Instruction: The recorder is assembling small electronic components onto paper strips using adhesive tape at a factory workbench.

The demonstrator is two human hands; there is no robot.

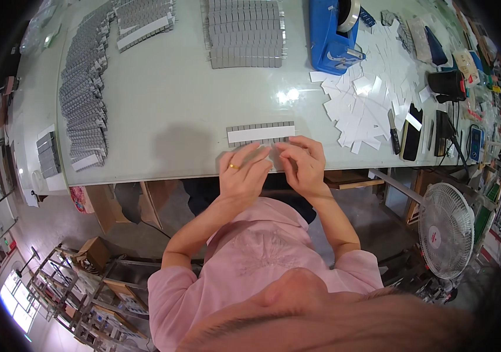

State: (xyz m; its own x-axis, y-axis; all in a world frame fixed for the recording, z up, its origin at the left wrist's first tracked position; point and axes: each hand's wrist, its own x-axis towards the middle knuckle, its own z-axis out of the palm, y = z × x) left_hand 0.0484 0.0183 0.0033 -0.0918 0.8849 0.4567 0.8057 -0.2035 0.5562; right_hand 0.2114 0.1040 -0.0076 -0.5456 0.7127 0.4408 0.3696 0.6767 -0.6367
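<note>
A short strip of grey segmented pieces [261,142] lies near the table's front edge, with a white strip [261,133] laid lengthwise along it. Over its near side, my left hand [244,170] has its bent fingers apart, fingertips close to the lower edge of the grey pieces; a ring is on one finger. My right hand [304,167] is at the strip's right end, one finger reaching its near corner and the others loosely bent. The two hands' fingertips almost meet. Whether anything small lies between them is too fine to make out.
A blue tape dispenser [331,44] stands far right, beside a pile of white paper strips [353,108]. Stacked grey strips [244,35] lie at the back, with a long heap [83,88] at left. A knife [394,134], phone [411,138] and fan [447,229] are right.
</note>
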